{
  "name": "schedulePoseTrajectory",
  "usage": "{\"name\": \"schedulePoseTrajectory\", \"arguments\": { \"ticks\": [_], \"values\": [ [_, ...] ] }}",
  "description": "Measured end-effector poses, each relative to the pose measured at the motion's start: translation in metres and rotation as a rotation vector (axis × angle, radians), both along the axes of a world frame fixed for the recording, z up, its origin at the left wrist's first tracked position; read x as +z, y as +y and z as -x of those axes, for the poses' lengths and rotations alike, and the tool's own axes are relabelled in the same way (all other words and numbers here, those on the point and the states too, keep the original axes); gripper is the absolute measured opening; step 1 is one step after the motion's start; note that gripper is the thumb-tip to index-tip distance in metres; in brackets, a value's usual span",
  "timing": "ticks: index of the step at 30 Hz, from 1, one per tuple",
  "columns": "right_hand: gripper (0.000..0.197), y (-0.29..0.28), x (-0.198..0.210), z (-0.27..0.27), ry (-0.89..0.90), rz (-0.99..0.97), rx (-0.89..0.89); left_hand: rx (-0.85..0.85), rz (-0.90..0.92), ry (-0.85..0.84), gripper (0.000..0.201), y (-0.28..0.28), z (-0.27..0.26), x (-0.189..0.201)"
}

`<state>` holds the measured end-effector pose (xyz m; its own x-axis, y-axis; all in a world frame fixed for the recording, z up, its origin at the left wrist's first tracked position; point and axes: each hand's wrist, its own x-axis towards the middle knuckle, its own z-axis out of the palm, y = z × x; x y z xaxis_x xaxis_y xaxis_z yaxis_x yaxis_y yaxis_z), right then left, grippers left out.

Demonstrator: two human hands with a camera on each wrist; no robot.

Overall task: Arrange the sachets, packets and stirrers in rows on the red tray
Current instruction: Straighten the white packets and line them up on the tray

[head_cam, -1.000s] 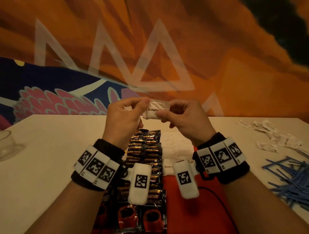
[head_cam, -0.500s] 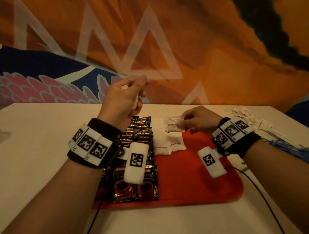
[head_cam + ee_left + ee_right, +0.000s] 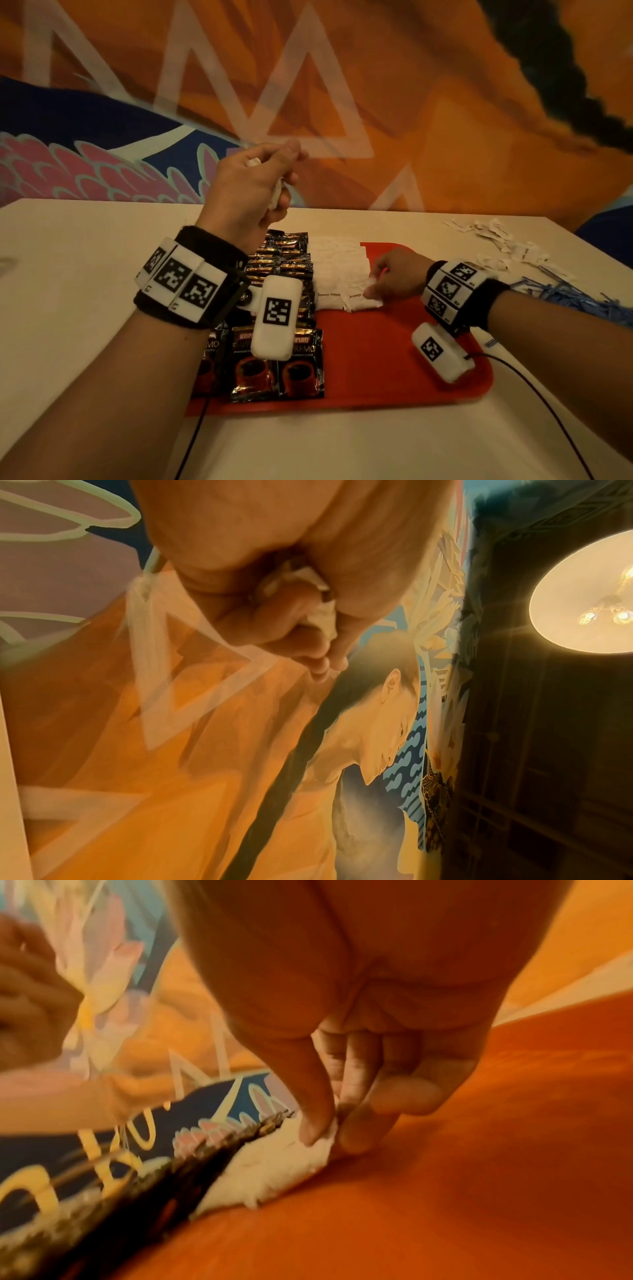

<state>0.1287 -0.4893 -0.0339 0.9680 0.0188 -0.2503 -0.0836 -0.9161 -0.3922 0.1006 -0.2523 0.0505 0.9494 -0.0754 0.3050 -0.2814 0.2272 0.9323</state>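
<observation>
The red tray (image 3: 394, 363) lies in front of me on the table. Rows of black coffee packets (image 3: 291, 363) fill its left side, and white brown sugar sachets (image 3: 339, 270) overlap in a row beside them. My right hand (image 3: 380, 286) is low over the tray and pinches a white sachet (image 3: 291, 1158) at the near end of that row, laid against the tray. My left hand (image 3: 263, 181) is raised above the tray's far edge, its fingers curled round several crumpled white sachets (image 3: 315, 599).
More white sachets (image 3: 500, 243) lie scattered on the table at the far right. A heap of blue stirrers (image 3: 575, 301) sits by my right forearm. A black cable (image 3: 534, 394) runs over the tray's right corner. A painted mural wall rises behind the table.
My right hand took one sachet from between both hands, carried it down to the tray and set it at the near end of the white row. The left hand stayed raised.
</observation>
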Motion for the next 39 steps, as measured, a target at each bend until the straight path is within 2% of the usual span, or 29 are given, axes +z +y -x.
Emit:
{"name": "schedulePoseTrajectory", "arguments": {
  "ticks": [2, 5, 8, 10, 12, 14, 19, 22, 26, 33, 36, 39],
  "values": [
    [0.025, 0.003, -0.002, 0.0, -0.027, 0.115, 0.024, 0.002, -0.005, -0.004, 0.017, 0.001, -0.001, 0.0],
    [0.03, 0.004, 0.003, 0.002, -0.064, 0.172, 0.051, 0.004, -0.008, 0.001, 0.017, 0.001, -0.003, 0.0],
    [0.032, 0.005, 0.01, 0.005, -0.225, 0.143, 0.147, -0.001, -0.002, 0.011, 0.017, 0.002, -0.006, -0.001],
    [0.026, 0.008, 0.011, 0.007, -0.275, 0.122, 0.288, -0.002, -0.004, 0.016, 0.017, 0.002, -0.008, -0.002],
    [0.018, 0.013, 0.01, 0.01, -0.245, 0.159, 0.417, -0.002, -0.008, 0.022, 0.017, 0.002, -0.01, -0.003],
    [0.021, 0.016, 0.005, 0.009, -0.215, 0.196, 0.495, 0.003, -0.015, 0.027, 0.017, 0.003, -0.011, -0.004],
    [0.028, 0.018, 0.001, 0.007, -0.145, 0.224, 0.512, 0.015, -0.018, 0.031, 0.018, 0.005, -0.013, -0.004],
    [0.031, 0.018, 0.007, 0.008, -0.167, 0.208, 0.5, 0.002, -0.003, 0.058, 0.023, 0.004, -0.013, -0.004],
    [0.025, 0.028, 0.025, 0.009, -0.328, 0.02, 0.441, -0.043, 0.021, 0.12, 0.033, 0.003, -0.016, -0.006],
    [0.016, 0.067, 0.061, 0.013, -0.669, -0.478, 0.352, 0.028, 0.076, 0.149, 0.026, -0.002, -0.022, -0.014],
    [0.017, 0.082, 0.069, 0.014, -0.725, -0.618, 0.326, 0.031, 0.102, 0.163, 0.025, -0.004, -0.022, -0.016],
    [0.019, 0.09, 0.068, 0.01, -0.724, -0.672, 0.275, 0.032, 0.116, 0.177, 0.025, -0.005, -0.021, -0.016]
  ]
}}
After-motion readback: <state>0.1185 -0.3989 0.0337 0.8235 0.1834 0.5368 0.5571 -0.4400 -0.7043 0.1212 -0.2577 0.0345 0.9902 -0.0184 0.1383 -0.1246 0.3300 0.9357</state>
